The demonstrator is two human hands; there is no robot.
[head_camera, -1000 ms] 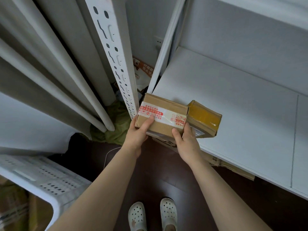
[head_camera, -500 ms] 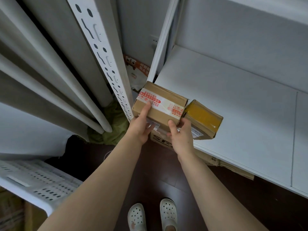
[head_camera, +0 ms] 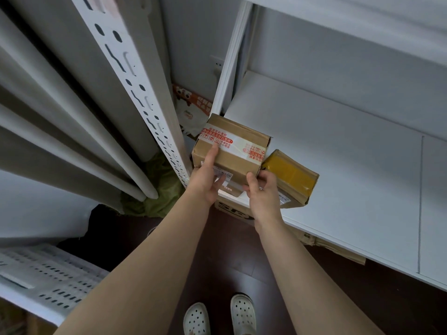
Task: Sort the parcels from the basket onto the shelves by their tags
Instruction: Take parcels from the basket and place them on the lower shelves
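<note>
Since a moment ago the taped cardboard parcel [head_camera: 232,151] has been pushed further onto the corner of the white shelf [head_camera: 338,165], touching the smaller yellow-taped parcel [head_camera: 290,176] on its right. Left hand [head_camera: 208,177] grips its near left side, thumb on top; right hand [head_camera: 262,189] curls around its near right corner.

Two parcels sit at the shelf [head_camera: 338,165] corner: a taped brown box [head_camera: 232,151] between two hands and a yellow-taped box [head_camera: 290,176] just right of the grip. One more carton [head_camera: 232,210] shows below them. Two white clogs [head_camera: 242,315] stand on the floor.
</note>
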